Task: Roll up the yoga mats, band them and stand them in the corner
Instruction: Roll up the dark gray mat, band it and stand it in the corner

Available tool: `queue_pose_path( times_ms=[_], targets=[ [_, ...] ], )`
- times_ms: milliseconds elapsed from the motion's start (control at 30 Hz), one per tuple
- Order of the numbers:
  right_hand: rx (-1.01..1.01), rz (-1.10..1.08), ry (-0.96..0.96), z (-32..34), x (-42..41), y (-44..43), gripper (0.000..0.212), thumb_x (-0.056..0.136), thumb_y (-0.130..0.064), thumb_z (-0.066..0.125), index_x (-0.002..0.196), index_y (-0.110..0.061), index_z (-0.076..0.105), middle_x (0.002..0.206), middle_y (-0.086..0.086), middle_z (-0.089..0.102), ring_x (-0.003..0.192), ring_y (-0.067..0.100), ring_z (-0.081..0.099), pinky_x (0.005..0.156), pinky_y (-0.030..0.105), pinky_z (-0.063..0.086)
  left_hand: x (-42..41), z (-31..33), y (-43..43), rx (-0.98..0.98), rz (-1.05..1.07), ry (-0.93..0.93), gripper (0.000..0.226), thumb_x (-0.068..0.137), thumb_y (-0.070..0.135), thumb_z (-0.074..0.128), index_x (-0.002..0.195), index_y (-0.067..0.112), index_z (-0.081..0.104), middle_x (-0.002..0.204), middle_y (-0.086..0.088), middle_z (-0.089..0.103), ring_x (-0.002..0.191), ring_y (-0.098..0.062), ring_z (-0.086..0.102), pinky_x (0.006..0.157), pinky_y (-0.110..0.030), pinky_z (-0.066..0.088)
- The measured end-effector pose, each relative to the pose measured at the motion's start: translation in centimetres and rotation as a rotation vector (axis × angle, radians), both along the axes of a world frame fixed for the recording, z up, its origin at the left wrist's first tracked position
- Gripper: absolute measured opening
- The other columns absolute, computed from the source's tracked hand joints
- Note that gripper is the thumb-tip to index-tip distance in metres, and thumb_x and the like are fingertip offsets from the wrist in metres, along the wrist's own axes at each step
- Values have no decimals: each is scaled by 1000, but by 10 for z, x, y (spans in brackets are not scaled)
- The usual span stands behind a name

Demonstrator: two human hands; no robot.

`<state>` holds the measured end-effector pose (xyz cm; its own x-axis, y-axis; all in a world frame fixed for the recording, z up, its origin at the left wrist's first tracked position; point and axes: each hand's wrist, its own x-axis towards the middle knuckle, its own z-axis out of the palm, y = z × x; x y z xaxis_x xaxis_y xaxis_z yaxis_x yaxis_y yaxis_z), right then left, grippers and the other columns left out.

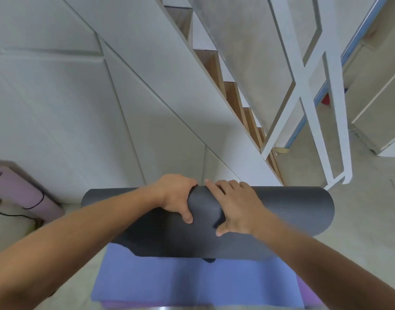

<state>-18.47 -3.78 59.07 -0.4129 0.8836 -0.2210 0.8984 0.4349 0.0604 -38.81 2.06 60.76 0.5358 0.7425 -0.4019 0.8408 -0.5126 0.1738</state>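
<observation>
Hands side by side on grey roll (pixel 292 209): left hand (pixel 176 195) curled over its top, right hand (pixel 234 206) flatter, thumb underneath. Roll lies across blue mat (pixel 169 280). Banded pink roll (pixel 24 193) far left of it, by wall.

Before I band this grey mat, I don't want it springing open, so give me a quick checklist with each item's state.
1. Grey mat fully rolled: ok.
2. Left hand grips the roll: ok.
3. Right hand holds the roll: ok.
4. Band on grey mat: not ok, none visible.
5. Spare band within reach: cannot tell.
6. Pink mat banded by the wall: ok.
</observation>
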Motion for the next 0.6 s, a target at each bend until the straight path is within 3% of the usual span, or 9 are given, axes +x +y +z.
queue_pose_path(
  times_ms=[67, 167, 233, 300, 400, 500, 600],
  targets=[
    [62, 18, -18, -1, -5, -4, 120, 66, -64, 77, 156, -28, 7, 140, 4, 44, 123, 28, 46, 103, 45, 39, -6, 7, 9, -273, 53, -115, 74, 49, 49, 91, 111, 26, 59, 104, 7, 69, 95, -18, 65, 86, -36, 55],
    [-11, 16, 36, 10, -7, 4, 91, 67, -61, 74, 142, -32, 30, 117, 1, 56, 102, 24, 55, 85, 40, 48, -11, 15, 8, -455, 75, -203, 75, 47, 44, 94, 113, 29, 60, 108, 10, 69, 101, -17, 66, 93, -35, 54],
    [-84, -18, 74, 18, -3, 12, 76, 63, -60, 74, 128, -34, 43, 100, -6, 62, 87, 20, 60, 77, 36, 50, -8, 16, 1, -338, 15, -137, 91, 54, 48, 92, 132, 29, 50, 122, 9, 63, 113, -19, 61, 98, -34, 49],
    [-196, -78, 135, 25, 2, 20, 71, 59, -60, 77, 120, -36, 50, 93, -10, 65, 81, 16, 60, 76, 34, 49, -4, 14, -10, -65, -63, 38, 111, 56, 60, 86, 147, 29, 30, 133, 7, 54, 120, -21, 56, 100, -39, 46],
    [-276, -106, 211, 32, 6, 27, 73, 56, -60, 80, 119, -38, 51, 90, -14, 62, 80, 11, 57, 73, 30, 45, -2, 4, -20, 246, -101, 130, 105, 59, 68, 77, 143, 27, 30, 128, 0, 54, 111, -26, 58, 91, -42, 50],
    [-200, -75, 203, 29, 2, 21, 77, 63, -60, 77, 130, -40, 43, 109, -13, 62, 98, 18, 61, 79, 34, 46, -4, 5, -12, 256, -54, 94, 83, 60, 65, 75, 127, 27, 45, 114, 2, 64, 100, -25, 63, 80, -38, 52],
    [-44, 13, 53, 17, -4, 8, 118, 65, -67, 76, 155, -33, 8, 140, -2, 44, 122, 24, 48, 100, 42, 41, -8, 18, 2, -9, 42, 13, 75, 55, 59, 85, 116, 26, 55, 105, 6, 67, 94, -21, 64, 78, -35, 53]
  ],
)
